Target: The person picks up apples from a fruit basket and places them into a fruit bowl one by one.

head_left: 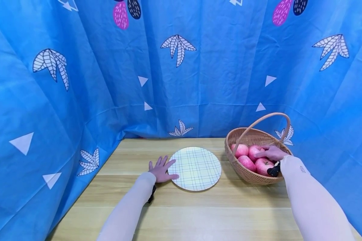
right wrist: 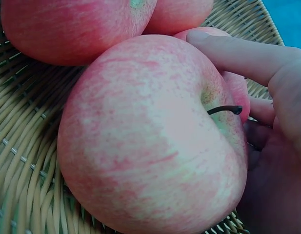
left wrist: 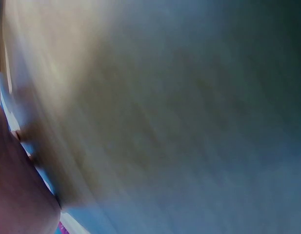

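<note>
A round white plate with a thin grid pattern lies on the wooden table. My left hand rests flat on the table, fingers spread, its thumb touching the plate's left rim. A woven basket with a hoop handle stands to the right and holds several pink-red apples. My right hand reaches into it and lies on the apples. In the right wrist view a straight finger lies over the top of a large apple, with the palm beside it.
Blue patterned cloth hangs close behind and on both sides of the table. The left wrist view is blurred, showing only tabletop and a bit of my hand. The basket handle arches over the apples.
</note>
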The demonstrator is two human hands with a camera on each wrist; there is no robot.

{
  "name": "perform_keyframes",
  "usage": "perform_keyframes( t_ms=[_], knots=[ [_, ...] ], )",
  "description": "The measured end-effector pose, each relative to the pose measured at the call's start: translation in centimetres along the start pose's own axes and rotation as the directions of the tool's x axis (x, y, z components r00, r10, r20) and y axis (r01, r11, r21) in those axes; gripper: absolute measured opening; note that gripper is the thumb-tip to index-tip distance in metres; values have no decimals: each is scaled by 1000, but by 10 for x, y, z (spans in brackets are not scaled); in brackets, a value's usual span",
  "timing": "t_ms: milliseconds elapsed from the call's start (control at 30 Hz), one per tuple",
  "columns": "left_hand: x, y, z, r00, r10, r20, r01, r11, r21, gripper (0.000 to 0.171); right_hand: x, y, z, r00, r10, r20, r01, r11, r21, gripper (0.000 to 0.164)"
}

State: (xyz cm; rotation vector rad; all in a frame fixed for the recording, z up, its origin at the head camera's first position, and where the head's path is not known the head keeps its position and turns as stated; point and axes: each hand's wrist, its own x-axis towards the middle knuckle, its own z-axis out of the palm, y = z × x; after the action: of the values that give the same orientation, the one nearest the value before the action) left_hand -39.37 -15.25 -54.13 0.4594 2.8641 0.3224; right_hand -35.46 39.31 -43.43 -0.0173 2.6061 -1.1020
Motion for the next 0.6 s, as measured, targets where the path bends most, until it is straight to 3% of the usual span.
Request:
perform_keyframes(
  t_ms=[67,300,600],
  knots=[
    [0,-1,0,1000,3,-3,-3,1000,-2,103,1,1,0,1000,0,-7,0,1000,-14,75],
    [0,-1,2,1000,-5,6,5,1000,8,103,1,1,-2,999,18,-44,-14,997,82,74],
    [-1,-1,2,1000,0,-2,0,1000,0,102,-7,-6,-1,998,23,-65,-18,996,83,63]
  ],
)
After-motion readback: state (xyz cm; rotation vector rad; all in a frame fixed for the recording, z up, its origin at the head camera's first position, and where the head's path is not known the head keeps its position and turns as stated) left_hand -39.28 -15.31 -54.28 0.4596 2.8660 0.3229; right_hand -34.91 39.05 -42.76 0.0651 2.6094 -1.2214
